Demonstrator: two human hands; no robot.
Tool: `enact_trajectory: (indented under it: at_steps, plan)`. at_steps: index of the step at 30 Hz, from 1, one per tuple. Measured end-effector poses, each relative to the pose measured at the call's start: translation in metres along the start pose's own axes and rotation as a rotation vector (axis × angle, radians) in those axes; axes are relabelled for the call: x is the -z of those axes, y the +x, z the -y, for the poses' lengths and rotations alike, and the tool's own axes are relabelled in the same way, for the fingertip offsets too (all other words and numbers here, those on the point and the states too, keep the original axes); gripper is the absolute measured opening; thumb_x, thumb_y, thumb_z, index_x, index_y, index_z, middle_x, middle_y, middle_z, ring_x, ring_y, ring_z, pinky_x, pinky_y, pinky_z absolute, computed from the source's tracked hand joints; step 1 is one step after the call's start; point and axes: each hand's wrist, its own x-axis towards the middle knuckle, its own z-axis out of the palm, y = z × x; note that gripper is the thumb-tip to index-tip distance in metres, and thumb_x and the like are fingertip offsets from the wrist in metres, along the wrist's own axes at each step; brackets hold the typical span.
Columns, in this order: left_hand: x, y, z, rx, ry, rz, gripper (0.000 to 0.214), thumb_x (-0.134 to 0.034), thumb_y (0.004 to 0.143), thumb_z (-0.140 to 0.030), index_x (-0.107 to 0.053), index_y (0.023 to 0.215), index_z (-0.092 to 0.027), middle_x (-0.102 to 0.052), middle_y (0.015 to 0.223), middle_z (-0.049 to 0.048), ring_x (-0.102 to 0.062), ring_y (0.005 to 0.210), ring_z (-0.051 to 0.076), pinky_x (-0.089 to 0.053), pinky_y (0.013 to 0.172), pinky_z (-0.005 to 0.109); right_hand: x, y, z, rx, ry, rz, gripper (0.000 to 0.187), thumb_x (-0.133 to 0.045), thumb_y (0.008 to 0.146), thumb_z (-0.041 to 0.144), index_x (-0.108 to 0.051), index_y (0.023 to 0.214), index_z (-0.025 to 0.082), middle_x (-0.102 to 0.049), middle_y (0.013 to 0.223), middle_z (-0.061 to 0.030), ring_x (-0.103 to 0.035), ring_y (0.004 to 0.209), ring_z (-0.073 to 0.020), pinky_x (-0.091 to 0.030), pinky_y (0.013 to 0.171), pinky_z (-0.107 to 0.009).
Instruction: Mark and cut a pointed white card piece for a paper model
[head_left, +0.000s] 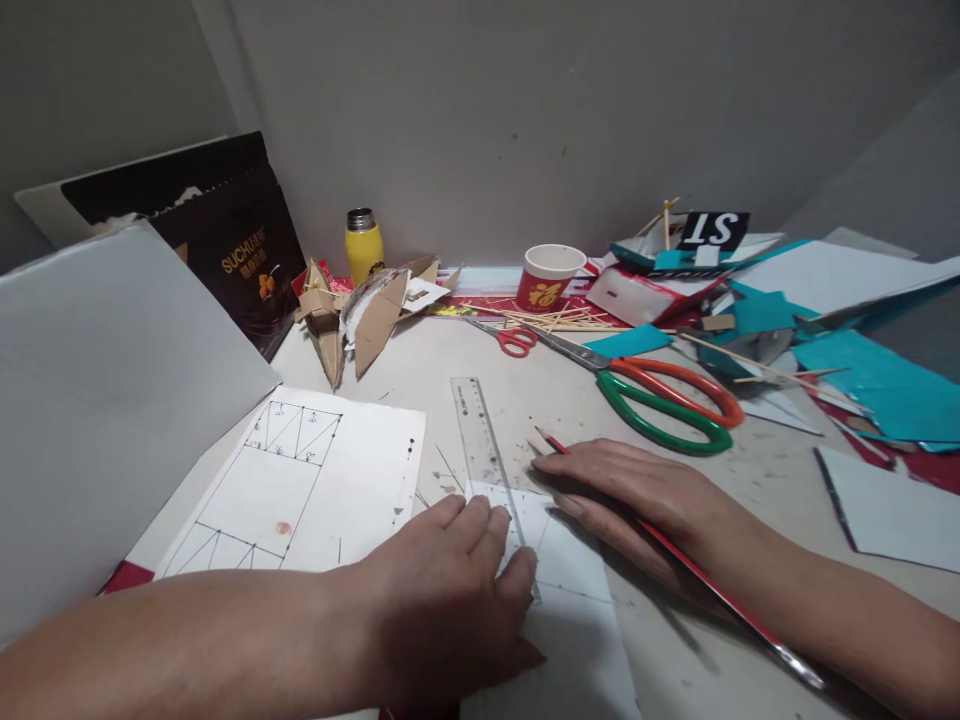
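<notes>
My left hand [461,570] presses a clear plastic ruler [484,440] down onto a white sheet [577,590], its fingers bent and close together. Faint pencil lines show on that sheet beside the ruler. In my right hand [645,500] is a red and black pencil [720,590], its tip pointing away from me, just right of the ruler. The pencil's shaft slants back under the palm toward the lower right. Left of the ruler lies a white card [367,460] with a drawn rectangle and zigzag lines, partly covered by my left forearm.
Large scissors [667,400] with green and orange handles and small red scissors [517,342] lie beyond my hands. Behind stand a red-and-white mug [551,275], a yellow bottle [364,245] and cardboard pieces [379,325]. Blue scraps [877,380] crowd the right; a dark box [232,260] leans left.
</notes>
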Motion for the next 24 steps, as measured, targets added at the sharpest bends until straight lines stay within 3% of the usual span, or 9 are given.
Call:
enact_trajectory:
  at_steps: [8, 14, 17, 20, 24]
  plan:
    - [-0.001, 0.001, 0.005, -0.018, -0.016, 0.037, 0.046, -0.059, 0.09, -0.046, -0.067, 0.113, -0.007, -0.07, 0.118, 0.0223, -0.067, 0.106, 0.035, -0.053, 0.093, 0.047, 0.001, 0.0, 0.0, -0.002, 0.026, -0.013, 0.023, -0.053, 0.095, 0.019, -0.061, 0.117, 0.017, -0.075, 0.099, -0.0102, -0.071, 0.09, -0.0223, -0.06, 0.077, -0.037]
    - [0.005, 0.008, 0.024, 0.001, -0.277, 0.047, 0.029, -0.06, 0.087, -0.032, -0.067, 0.103, -0.009, -0.074, 0.098, 0.0158, -0.068, 0.09, 0.031, -0.058, 0.078, 0.047, 0.007, 0.001, 0.003, -0.049, 0.065, -0.011, 0.021, -0.055, 0.095, 0.02, -0.063, 0.114, 0.015, -0.075, 0.098, -0.011, -0.07, 0.09, -0.0219, -0.059, 0.079, -0.037]
    - [0.002, 0.009, 0.043, 0.002, -0.418, 0.014, 0.036, -0.044, 0.093, -0.017, -0.058, 0.126, -0.013, -0.068, 0.12, 0.0155, -0.065, 0.1, 0.025, -0.058, 0.082, 0.04, 0.006, 0.001, 0.0, -0.057, 0.062, -0.021, 0.021, -0.055, 0.096, 0.021, -0.063, 0.114, 0.014, -0.075, 0.098, -0.0117, -0.069, 0.09, -0.0221, -0.058, 0.079, -0.038]
    - [-0.008, 0.008, 0.058, 0.012, -0.32, 0.008, 0.054, -0.04, 0.088, -0.006, -0.048, 0.14, -0.016, -0.05, 0.147, 0.0179, -0.051, 0.128, 0.033, -0.05, 0.098, 0.054, 0.005, 0.0, -0.003, -0.066, 0.067, -0.032, 0.023, -0.054, 0.096, 0.021, -0.061, 0.117, 0.014, -0.074, 0.098, -0.0114, -0.068, 0.089, -0.0217, -0.058, 0.079, -0.038]
    - [-0.019, 0.008, 0.064, 0.0, -0.224, 0.087, 0.06, -0.039, 0.085, -0.002, -0.045, 0.142, -0.018, -0.047, 0.151, 0.0156, -0.04, 0.14, 0.037, -0.044, 0.103, 0.062, 0.005, -0.001, -0.003, -0.08, 0.064, -0.023, 0.023, -0.052, 0.097, 0.021, -0.062, 0.116, 0.013, -0.074, 0.098, -0.012, -0.068, 0.089, -0.0218, -0.057, 0.079, -0.038]
